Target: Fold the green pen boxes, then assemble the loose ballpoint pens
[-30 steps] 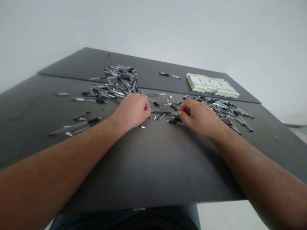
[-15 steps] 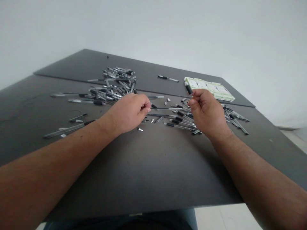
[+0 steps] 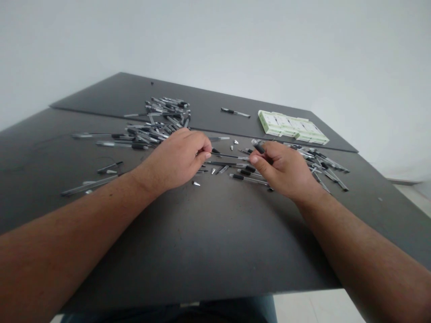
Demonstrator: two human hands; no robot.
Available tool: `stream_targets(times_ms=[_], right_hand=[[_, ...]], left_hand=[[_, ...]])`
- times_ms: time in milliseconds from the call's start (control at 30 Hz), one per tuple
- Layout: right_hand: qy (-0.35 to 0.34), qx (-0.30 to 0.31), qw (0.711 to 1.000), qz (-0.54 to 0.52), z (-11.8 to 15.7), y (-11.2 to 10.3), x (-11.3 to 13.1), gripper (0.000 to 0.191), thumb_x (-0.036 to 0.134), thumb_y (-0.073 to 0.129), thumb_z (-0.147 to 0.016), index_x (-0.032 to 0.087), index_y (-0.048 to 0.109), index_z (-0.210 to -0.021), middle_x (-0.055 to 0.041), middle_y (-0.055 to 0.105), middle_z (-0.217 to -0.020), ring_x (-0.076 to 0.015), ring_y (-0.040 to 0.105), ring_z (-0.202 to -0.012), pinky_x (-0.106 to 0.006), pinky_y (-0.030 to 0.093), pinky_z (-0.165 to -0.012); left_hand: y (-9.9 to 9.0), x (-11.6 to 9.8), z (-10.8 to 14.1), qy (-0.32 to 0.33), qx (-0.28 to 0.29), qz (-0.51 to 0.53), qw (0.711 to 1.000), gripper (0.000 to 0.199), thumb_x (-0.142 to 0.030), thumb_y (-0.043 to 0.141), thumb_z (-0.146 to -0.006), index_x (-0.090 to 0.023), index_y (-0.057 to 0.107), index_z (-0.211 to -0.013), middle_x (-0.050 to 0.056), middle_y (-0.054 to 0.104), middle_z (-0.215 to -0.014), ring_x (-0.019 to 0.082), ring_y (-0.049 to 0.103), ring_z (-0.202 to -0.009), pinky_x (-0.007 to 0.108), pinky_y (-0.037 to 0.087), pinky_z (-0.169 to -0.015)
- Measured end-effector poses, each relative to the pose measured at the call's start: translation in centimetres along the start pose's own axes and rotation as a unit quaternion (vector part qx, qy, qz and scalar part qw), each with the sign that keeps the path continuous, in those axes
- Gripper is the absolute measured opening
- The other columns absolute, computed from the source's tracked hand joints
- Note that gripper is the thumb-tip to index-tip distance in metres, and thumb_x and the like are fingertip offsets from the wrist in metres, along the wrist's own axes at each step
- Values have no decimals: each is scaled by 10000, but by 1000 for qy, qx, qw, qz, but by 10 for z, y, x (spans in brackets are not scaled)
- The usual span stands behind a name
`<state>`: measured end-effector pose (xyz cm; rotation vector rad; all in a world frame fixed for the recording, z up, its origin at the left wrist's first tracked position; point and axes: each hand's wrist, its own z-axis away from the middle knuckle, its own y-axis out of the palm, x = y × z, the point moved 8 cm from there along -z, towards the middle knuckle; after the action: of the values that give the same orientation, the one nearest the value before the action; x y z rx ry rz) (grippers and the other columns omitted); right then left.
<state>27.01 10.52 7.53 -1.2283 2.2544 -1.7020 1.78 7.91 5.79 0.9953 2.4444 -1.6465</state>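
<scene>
My left hand (image 3: 186, 154) is closed in a pinch on one end of a thin dark ink refill (image 3: 229, 156). The refill runs rightward, its clear end close to my right fingertips; whether they touch it I cannot tell. My right hand (image 3: 281, 168) is closed around a pen barrel with a black grip (image 3: 258, 146), whose clear tip points up and left. The rest of that barrel is hidden by the fingers. Below and behind the hands lie several pen barrels with black grips (image 3: 247, 178) and small silver pen tips (image 3: 195, 183).
A large heap of pens (image 3: 151, 130) spreads at the left. One pen (image 3: 235, 112) lies alone at the back. Green-and-white boxes (image 3: 292, 125) rest at the back right. More pen parts (image 3: 332, 168) lie right of my right hand. A seam crosses the dark table (image 3: 208, 251).
My right hand has moved left and slightly down with the pen barrel, nearer the refill's clear end. The barrel's tip has turned more to the left. My left hand stays almost still.
</scene>
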Motion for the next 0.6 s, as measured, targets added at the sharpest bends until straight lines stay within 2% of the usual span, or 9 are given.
stream_targets(times_ms=[133,267,400,600], right_hand=[[5,2,1000,4,0,2,-2,451,654,662,-1136,298,631,-861,-50,701,-779,-278,694,-817,-391,505,-785],[21,1,1000,-10,0,3,-7,429,648,666,-1138,297,647,-892,-43,723,-782,-267,683,-774,-385,491,-761],[33,-9,999,-12,0,2,-11,495,726,651,-1138,296,651,-893,-36,727,-781,-248,649,-726,-379,465,-721],[32,-28,999,-4,0,0,-14,608,848,633,-1132,293,666,-884,-31,686,-740,-251,634,-713,-379,444,-687]], left_hand=[[-4,-1,0,-14,-16,20,1000,85,-269,681,-1054,-262,748,-1002,105,849,-1064,348,792,-1148,514,616,-1151],[-6,10,4,-81,-57,114,989,102,-334,754,-1033,-258,760,-1100,58,829,-1013,276,773,-963,439,643,-1006],[-3,16,6,-109,-82,175,975,147,-377,781,-1005,-251,746,-1074,25,795,-948,224,712,-842,389,617,-889],[-1,14,6,-113,-80,204,969,129,-375,745,-992,-252,729,-1025,18,795,-926,202,663,-795,343,571,-776]])
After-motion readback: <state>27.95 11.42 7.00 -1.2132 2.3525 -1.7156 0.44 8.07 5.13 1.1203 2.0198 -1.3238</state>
